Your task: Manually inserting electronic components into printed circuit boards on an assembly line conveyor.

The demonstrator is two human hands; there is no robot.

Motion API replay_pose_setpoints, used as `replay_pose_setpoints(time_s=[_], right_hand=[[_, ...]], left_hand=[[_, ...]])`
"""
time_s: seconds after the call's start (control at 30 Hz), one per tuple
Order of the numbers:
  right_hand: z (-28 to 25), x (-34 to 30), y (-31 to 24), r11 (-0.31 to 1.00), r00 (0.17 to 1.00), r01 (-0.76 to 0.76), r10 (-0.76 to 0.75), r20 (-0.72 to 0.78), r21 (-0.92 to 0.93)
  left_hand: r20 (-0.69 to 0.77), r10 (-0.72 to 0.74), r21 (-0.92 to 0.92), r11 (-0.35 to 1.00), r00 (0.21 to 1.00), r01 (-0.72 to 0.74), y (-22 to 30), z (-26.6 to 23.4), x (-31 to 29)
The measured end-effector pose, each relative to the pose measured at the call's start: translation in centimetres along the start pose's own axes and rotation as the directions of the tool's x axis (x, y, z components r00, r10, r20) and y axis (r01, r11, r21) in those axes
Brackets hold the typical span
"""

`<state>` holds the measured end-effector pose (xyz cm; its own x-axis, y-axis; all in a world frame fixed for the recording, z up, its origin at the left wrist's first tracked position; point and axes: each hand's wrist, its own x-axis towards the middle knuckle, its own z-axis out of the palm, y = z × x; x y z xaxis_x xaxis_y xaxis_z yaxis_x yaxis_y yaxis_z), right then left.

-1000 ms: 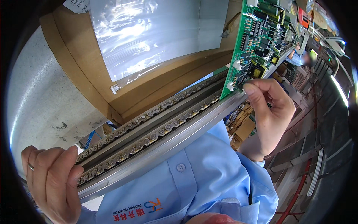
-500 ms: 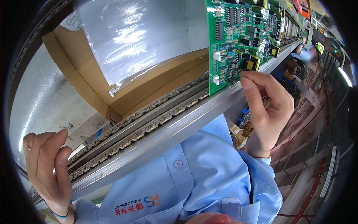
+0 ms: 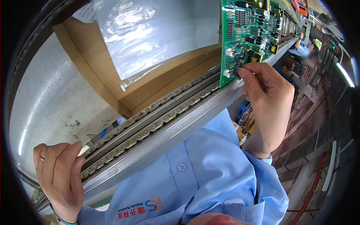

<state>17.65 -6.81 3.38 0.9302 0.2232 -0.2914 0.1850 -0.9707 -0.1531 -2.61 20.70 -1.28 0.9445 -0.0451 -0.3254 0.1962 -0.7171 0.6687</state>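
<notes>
A green circuit board (image 3: 226,60) crowded with black chips, white connectors and yellow-wrapped parts sits on the conveyor rail at the upper right. My right hand (image 3: 268,88) reaches to its near lower edge, thumb and forefinger pinched together beside a black component (image 3: 237,70). Whatever lies between those fingertips is too small or hidden to name. At the lower left, my left hand (image 3: 60,176) hovers by the chain rail (image 3: 123,148), fingers loosely curled and a small gap between thumb and forefinger. It wears a ring, and nothing shows in it.
Beyond the chain, a cardboard box (image 3: 84,62) holds a clear plastic bag (image 3: 150,37) over a white sheet. A metal rail edge (image 3: 161,144) runs diagonally between my body and the chain. Another person (image 3: 305,50) is at the far right along the line.
My right hand has shifted slightly up and left against the board's components, its fingers more tightly pinched. My left hand has moved a little right and down. The whole view has shifted slightly.
</notes>
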Motion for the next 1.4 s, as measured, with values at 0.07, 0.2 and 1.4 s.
replay_pose_setpoints(time_s=[0.07, 0.2, 1.4], right_hand=[[0.0, 0.1, -0.8, 0.998, 0.998, -0.064, 0.064, 0.016, -0.012], [-0.1, -0.1, -0.9, 0.975, 0.976, -0.213, 0.21, 0.052, 0.06], [5.4, 3.8, 12.2, 0.217, 0.388, 0.908, -0.756, -0.528, 0.358]], left_hand=[[0.004, -0.016, -0.051, 0.999, 1.0, 0.016, -0.8, 0.3, 0.0], [0.025, 0.015, -0.177, 0.984, 1.0, -0.01, -0.5, -0.3, 0.1], [0.371, -0.286, -0.886, 0.177, 0.884, 0.429, 15.1, 6.9, 16.6]])
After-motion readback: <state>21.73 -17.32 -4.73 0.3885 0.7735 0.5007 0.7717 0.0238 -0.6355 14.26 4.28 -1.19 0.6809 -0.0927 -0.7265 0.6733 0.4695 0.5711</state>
